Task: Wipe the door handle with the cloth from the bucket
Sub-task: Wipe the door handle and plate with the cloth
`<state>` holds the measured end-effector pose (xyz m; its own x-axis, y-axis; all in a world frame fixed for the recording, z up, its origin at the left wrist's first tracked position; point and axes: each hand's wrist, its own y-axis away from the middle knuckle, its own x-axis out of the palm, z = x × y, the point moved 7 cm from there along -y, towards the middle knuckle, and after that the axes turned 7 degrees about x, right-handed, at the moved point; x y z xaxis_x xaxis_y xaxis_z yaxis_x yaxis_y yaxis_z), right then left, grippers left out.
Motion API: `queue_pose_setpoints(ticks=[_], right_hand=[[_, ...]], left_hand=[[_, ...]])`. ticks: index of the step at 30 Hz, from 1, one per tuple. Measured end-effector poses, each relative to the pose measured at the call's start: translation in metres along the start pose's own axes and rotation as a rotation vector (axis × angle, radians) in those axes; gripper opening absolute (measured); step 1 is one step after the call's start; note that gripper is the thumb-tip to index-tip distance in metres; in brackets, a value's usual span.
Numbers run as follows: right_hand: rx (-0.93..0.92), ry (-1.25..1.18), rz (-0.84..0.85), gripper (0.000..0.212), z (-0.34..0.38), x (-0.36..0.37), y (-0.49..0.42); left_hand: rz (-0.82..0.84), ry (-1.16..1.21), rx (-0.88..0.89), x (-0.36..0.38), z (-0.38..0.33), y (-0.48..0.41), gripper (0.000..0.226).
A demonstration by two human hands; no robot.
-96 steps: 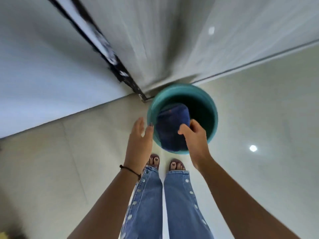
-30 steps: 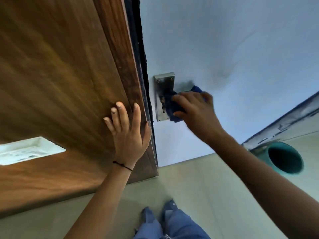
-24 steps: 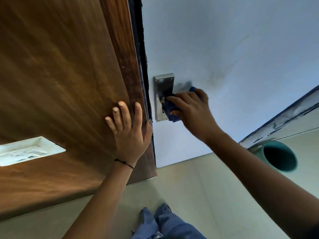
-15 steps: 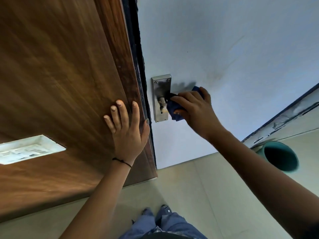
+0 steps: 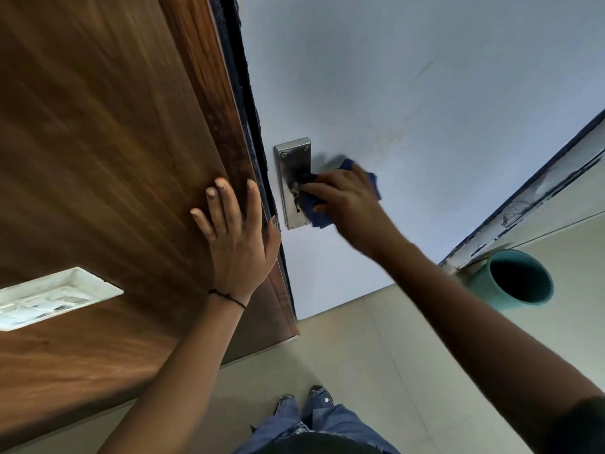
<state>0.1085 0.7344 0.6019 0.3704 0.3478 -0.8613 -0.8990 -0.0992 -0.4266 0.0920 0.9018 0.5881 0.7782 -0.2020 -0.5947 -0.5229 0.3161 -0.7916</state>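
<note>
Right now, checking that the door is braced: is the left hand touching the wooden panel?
Touching. The head view shows the left hand spread flat against the wooden panel, fingers pressed on it.

Wood panel (image 5: 98, 142) (white switch plate (image 5: 49, 298) inset), beige tile floor (image 5: 360, 371).

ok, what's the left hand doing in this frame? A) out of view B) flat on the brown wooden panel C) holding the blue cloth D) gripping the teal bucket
B: the left hand lies open, fingers spread, on the brown wooden panel, while the right hand presses the blue cloth to the metal door handle plate.
</note>
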Motion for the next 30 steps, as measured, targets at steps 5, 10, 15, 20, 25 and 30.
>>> queue_pose_setpoints(ticks=[5,10,15,20,25,30], right_hand=[[-0.039,-0.016,0.028,0.041,0.004,0.008,0.000],[0.061,-0.011,-0.040,0.036,-0.044,-0.009,-0.001],[0.000,0.013,-0.044,0.041,0.022,0.015,0.002],[0.128,-0.012,-0.167,0.046,-0.018,0.003,0.009],[0.436,-0.506,-0.156,0.032,-0.058,0.002,0.013],[0.862,-1.139,-0.308,0.034,-0.079,0.019,0.031]], left_hand=[[0.002,-0.025,0.025,-0.002,-0.004,-0.004,0.086],[-0.005,-0.042,0.024,-0.001,-0.004,-0.004,0.084],[-0.006,-0.046,0.031,-0.002,-0.003,-0.004,0.085],[0.002,-0.036,0.037,-0.002,-0.003,-0.002,0.093],[0.021,-0.027,0.042,-0.002,-0.002,-0.003,0.095],[0.017,-0.024,0.049,-0.003,-0.004,-0.003,0.092]])
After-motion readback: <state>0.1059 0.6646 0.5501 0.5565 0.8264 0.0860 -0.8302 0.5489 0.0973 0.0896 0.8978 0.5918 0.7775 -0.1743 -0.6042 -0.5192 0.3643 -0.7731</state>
